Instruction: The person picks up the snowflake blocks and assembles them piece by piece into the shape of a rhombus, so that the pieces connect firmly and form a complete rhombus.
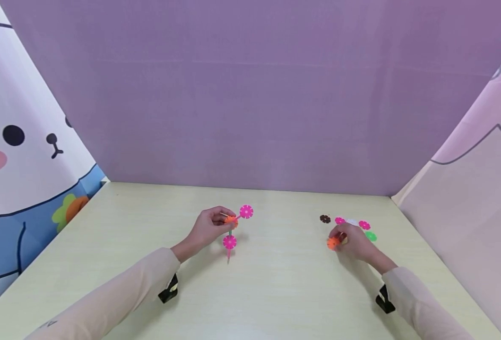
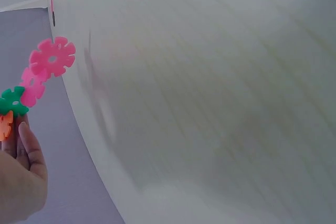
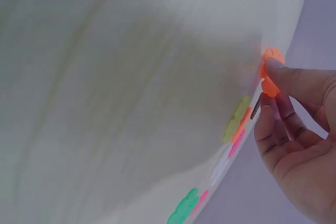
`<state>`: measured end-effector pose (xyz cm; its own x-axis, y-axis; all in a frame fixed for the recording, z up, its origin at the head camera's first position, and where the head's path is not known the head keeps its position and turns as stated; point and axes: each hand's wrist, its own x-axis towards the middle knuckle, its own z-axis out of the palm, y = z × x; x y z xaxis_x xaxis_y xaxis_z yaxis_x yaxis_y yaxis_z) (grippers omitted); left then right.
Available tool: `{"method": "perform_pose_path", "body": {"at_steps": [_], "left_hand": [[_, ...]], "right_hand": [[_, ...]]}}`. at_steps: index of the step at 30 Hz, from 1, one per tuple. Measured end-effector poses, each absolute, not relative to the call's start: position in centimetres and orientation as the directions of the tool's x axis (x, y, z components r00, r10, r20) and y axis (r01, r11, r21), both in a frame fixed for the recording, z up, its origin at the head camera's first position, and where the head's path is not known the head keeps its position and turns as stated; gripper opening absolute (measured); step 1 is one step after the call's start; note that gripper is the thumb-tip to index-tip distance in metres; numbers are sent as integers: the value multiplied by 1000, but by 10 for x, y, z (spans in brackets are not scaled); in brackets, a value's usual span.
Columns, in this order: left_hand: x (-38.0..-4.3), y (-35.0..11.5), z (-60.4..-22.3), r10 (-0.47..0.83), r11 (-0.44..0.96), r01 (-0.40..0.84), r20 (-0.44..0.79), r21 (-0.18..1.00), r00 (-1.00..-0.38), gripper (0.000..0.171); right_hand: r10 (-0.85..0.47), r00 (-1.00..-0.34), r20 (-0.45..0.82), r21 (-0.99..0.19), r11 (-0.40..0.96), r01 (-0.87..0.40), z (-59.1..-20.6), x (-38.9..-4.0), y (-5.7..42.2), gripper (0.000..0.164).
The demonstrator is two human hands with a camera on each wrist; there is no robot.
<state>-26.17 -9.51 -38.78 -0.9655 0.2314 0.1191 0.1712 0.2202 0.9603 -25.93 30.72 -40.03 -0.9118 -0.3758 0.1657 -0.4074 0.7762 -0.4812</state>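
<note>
My left hand (image 1: pixel 207 229) pinches a chain of joined snowflake discs above the table. Its orange disc (image 1: pixel 231 221) lies at the fingertips, with a pink disc (image 1: pixel 246 211) out to the right. Below hang a green disc (image 2: pixel 12 101) and two pink ones, the end one (image 2: pixel 52 57) facing the left wrist view. On the right, my right hand (image 1: pixel 354 240) holds a single orange disc (image 3: pixel 272 72) between thumb and fingers, just over the table. Beneath and beyond that hand lie loose discs, some partly hidden by it.
The loose discs include a dark brown one (image 1: pixel 325 218), a white one (image 1: pixel 352 222), a pink one (image 1: pixel 364 225), a green one (image 1: pixel 370 235) and a yellow one (image 3: pixel 236 119). A purple backdrop (image 1: pixel 250 118) rises behind the pale table (image 1: pixel 276 293); printed cloths flank both sides.
</note>
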Motion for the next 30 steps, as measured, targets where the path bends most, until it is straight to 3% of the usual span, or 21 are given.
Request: {"method": "perform_pose_path", "body": {"at_steps": [9,18,30], "left_hand": [[-261,-96,-387,224,226,166,115,960,-968,21],[-262,-95,-388,213,224,165,117,960,-970,20],[-262,-93,-390,211,218,183,137,959,-968,23]], "right_hand": [[-442,-881,166,-512,725,-460,-390,-262,308,19],[-396,-903,164,-519,744,-421,-383,-271,298,16],[-403,-877,262,-592,650,-476,-376,-282,258,16]]}}
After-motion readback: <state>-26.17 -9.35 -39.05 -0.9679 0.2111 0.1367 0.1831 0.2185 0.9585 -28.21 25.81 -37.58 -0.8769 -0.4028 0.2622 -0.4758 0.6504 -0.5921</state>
